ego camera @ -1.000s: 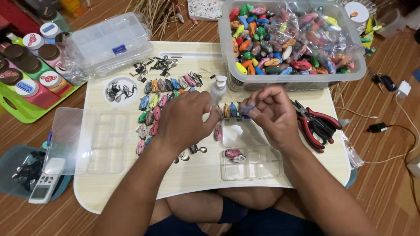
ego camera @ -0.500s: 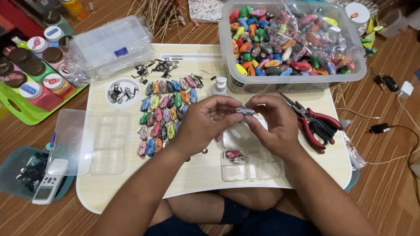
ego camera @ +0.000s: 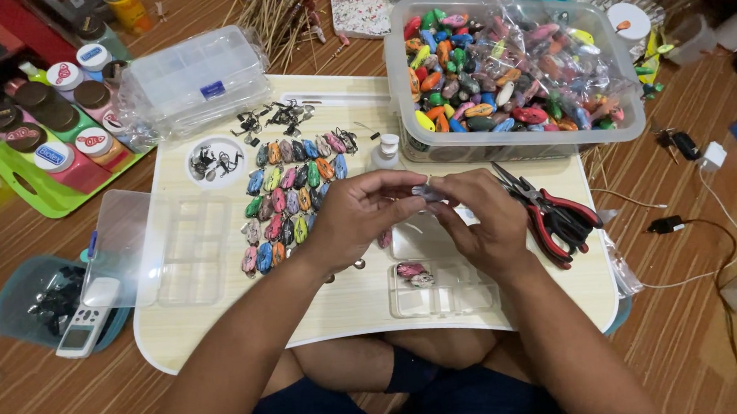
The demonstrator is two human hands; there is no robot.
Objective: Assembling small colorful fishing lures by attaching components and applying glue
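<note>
- The pale lap desk rests over the person's crossed legs on a wooden floor and carries nearly all the work.
- A clear tub heaped with colourful fishing lures fills the desk's far right corner. An elbow lifted carelessly could, I judge, knock it.
- An empty clear compartment box lies open at the left edge, and a smaller clear tray sits near the front edge under the hands.
- Rows of small painted lures lie across the middle of the desk. Just left of the left hand, they could be scattered by a sweep of that forearm.
- Red-handled pliers lie by the right edge, just beside the right hand.
- The left hand and right hand meet above the desk's middle, fingers curled and pinched together on a small grey lure piece.
- That piece is tiny; a loosened pinch would probably drop it among the trays.
- Loose black hooks near the far edge could prick a reaching finger.
</note>
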